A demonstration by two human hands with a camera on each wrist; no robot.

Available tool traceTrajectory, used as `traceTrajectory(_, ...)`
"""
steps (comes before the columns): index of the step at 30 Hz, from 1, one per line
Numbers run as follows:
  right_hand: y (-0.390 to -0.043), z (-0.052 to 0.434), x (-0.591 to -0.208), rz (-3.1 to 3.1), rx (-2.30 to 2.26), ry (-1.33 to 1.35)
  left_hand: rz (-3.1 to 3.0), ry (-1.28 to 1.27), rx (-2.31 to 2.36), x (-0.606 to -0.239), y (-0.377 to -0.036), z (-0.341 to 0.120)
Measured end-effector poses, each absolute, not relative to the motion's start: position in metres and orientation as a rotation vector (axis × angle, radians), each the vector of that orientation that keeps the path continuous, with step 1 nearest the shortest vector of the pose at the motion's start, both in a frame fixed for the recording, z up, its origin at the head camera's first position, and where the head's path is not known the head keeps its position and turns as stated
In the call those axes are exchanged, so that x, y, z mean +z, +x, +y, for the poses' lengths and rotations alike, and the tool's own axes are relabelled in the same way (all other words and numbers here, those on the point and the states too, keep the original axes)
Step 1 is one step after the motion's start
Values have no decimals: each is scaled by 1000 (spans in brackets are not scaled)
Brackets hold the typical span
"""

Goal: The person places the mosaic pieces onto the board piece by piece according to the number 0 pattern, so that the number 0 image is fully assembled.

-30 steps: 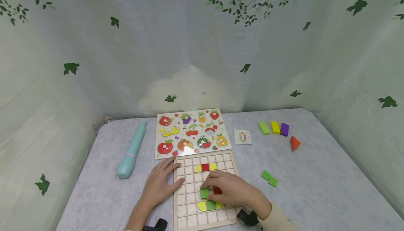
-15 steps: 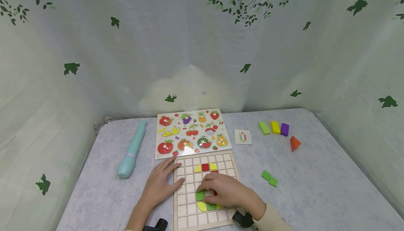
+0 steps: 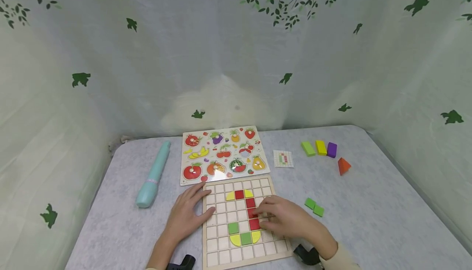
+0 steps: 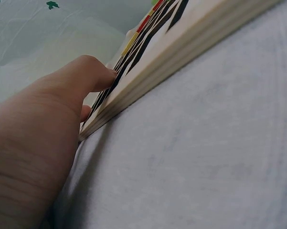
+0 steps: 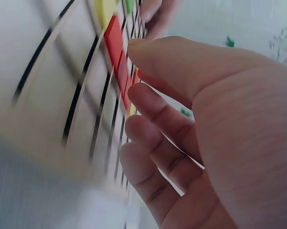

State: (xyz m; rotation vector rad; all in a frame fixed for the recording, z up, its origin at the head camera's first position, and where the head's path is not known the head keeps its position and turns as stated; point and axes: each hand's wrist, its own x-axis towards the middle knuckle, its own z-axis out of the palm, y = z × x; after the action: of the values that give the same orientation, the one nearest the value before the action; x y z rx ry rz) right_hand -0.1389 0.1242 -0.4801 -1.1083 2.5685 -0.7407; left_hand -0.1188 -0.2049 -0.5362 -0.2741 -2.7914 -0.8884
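Note:
A wooden grid board [image 3: 219,257] lies in front of me, bearing red, yellow and green tiles in some cells. My left hand [image 3: 187,212] rests over the board's left edge with fingers and thumb spread. My right hand [image 3: 285,217] is over the board's right side, its fingers loosely bent and holding nothing. The fingertips are beside a column of red tiles [image 3: 254,224]. Left of that column, a green tile [image 3: 233,228] sits in a cell above a yellow quarter-round tile [image 3: 235,240]. In the right wrist view, thumb and fingers stand apart near the red tiles [image 5: 114,40].
A fruit puzzle board [image 3: 225,155] lies behind the grid. To its right is a small pattern card [image 3: 283,159]. Two loose green tiles [image 3: 314,207], several blocks [image 3: 321,148] and an orange triangular block [image 3: 344,166] lie at right. A teal bottle-shaped object [image 3: 153,178] lies at left.
My right hand set the green tile down into a cell left of the red column, let go and moved right, uncovering the red tiles. My left hand has stayed in place.

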Motion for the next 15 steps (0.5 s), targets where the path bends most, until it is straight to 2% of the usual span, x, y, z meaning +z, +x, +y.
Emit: traceTrajectory(15,-148,212,-483,2857,-674,-844,-2800,-268,-894,-536,-119,-205)
